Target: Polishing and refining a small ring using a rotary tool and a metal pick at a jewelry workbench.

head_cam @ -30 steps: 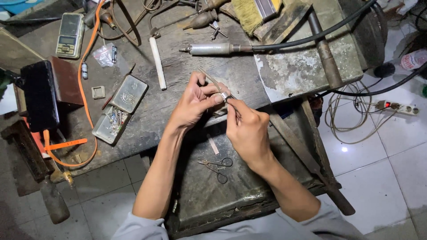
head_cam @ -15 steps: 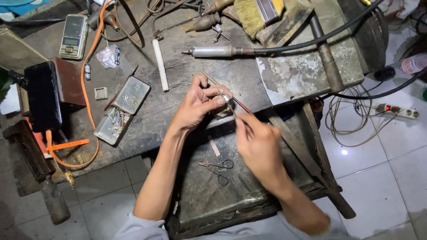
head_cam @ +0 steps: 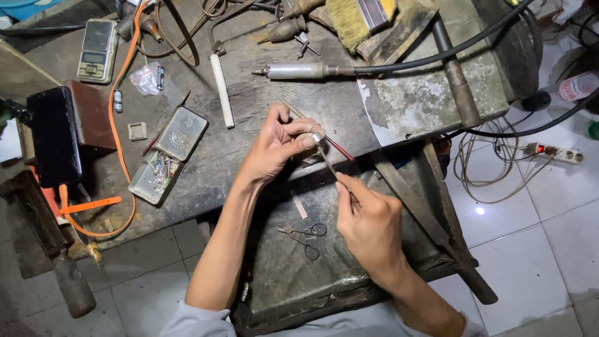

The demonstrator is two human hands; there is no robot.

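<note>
Two hands work on a small ring at a worn bench.

The left hand (head_cam: 274, 146) pinches a small silver ring (head_cam: 318, 137) between thumb and fingers, at the front edge of the bench (head_cam: 262, 118). The right hand (head_cam: 368, 221) is closed around a thin file (head_cam: 329, 159), and the tip of the file touches the ring. A thin red rod (head_cam: 340, 150) lies just beside the ring; I cannot tell which hand holds it. Below the hands, small scissors (head_cam: 306, 236) lie in the metal tray (head_cam: 281, 274). On the bench, an open tin (head_cam: 165, 153) with small parts is left of the left hand, a white stick (head_cam: 221, 90) above it, and a rotary handpiece (head_cam: 299, 71) farther back.
</note>
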